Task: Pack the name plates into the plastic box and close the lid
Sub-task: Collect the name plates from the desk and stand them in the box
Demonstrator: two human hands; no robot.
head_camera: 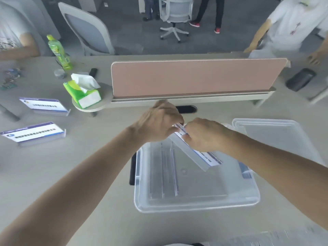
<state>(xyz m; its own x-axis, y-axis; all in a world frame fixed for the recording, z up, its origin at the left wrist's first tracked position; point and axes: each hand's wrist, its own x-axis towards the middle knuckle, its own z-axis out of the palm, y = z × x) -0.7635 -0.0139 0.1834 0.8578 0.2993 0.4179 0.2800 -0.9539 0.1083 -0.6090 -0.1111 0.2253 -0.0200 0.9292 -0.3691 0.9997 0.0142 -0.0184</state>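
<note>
A clear plastic box point(195, 204) stands open on the desk in front of me, with several name plates lying flat inside at its left. Above the box's far half I hold a tilted name plate point(193, 154) with both hands. My left hand point(158, 122) pinches its upper end, and my right hand point(204, 134) grips it from the right. The box's clear lid point(269, 134) lies on the desk behind the box at the right. Two more name plates point(44, 104) point(33, 133) stand on the desk at the far left.
A pink divider panel point(195, 78) runs across the desk behind my hands. A green tissue pack point(83, 91), a green bottle point(59, 52) and a black case point(300, 79) sit further back. People stand and sit around the desk, with office chairs beyond.
</note>
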